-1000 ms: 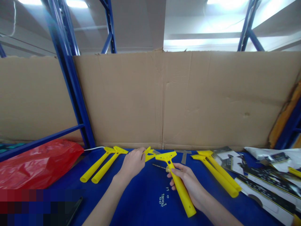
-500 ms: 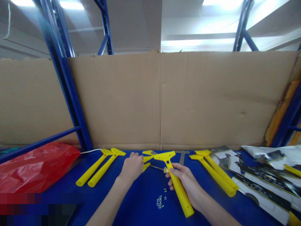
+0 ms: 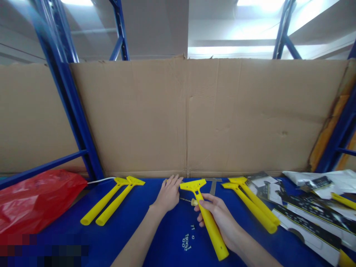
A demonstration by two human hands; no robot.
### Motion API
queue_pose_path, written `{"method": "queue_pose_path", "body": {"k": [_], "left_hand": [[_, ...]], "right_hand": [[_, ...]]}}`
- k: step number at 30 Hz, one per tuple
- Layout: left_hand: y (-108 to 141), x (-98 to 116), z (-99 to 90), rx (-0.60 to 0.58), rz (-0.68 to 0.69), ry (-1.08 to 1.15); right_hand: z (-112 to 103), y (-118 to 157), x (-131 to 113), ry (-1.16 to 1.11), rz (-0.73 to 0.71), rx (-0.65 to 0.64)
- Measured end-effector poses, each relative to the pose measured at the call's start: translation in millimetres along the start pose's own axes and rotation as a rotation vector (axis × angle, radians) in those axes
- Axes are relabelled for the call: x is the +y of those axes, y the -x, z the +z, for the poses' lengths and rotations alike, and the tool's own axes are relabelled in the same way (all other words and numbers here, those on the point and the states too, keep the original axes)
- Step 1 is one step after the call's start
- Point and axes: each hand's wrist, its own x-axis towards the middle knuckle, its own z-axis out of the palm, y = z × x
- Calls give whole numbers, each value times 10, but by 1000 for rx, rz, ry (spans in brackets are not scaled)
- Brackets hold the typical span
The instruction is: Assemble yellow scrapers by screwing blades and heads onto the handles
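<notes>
My right hand (image 3: 214, 215) is closed around a yellow scraper (image 3: 210, 226), its T-shaped head up and its round handle slanting down to the right. A thin screwdriver (image 3: 193, 202) with a pale handle sits in the same hand, its shaft pointing left. My left hand (image 3: 168, 193) lies palm down at the back of the blue table, just left of the scraper head, fingers stretched forward. It hides whatever is beneath it. Below, between my forearms, several small metal screws and nuts (image 3: 185, 241) are scattered on the blue surface (image 3: 133, 237).
Two yellow scrapers (image 3: 116, 202) lie at the left, beside a red plastic bag (image 3: 41, 200). Two more scrapers (image 3: 254, 207) rest at the right, next to black-and-white packaging cards (image 3: 308, 230). A cardboard wall (image 3: 144, 122) closes off the back, between blue posts (image 3: 75, 122).
My left hand has moved right and its fingers have stretched out, covering the small yellow pieces seen beside it earlier. The scraper and screwdriver stay in my right hand. The view has shifted slightly.
</notes>
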Motion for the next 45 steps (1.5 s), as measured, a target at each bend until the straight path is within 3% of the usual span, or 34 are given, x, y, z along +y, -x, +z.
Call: {"method": "queue_pose_path", "body": {"k": [15,20,27,36,41,45], "left_hand": [[-9,-112,-124,24,104,-99],[31,-76,-96,63,116,-150],[46,3,-106,38,-4,-111],[23,26,-84,62,87,-156],[24,-33,-90,134,40,5],[-10,-117,-45,311,-132,390]], "right_hand": [[-3,-14,3,20,18,3],[1,25,-4,21,-32,-6],[-32,-34,46,25,-46,-39],[-43,-47,70,5,-37,-33],[-48,-55,75,5,-35,-33],[-44,-51,65,26,-29,-33]]}}
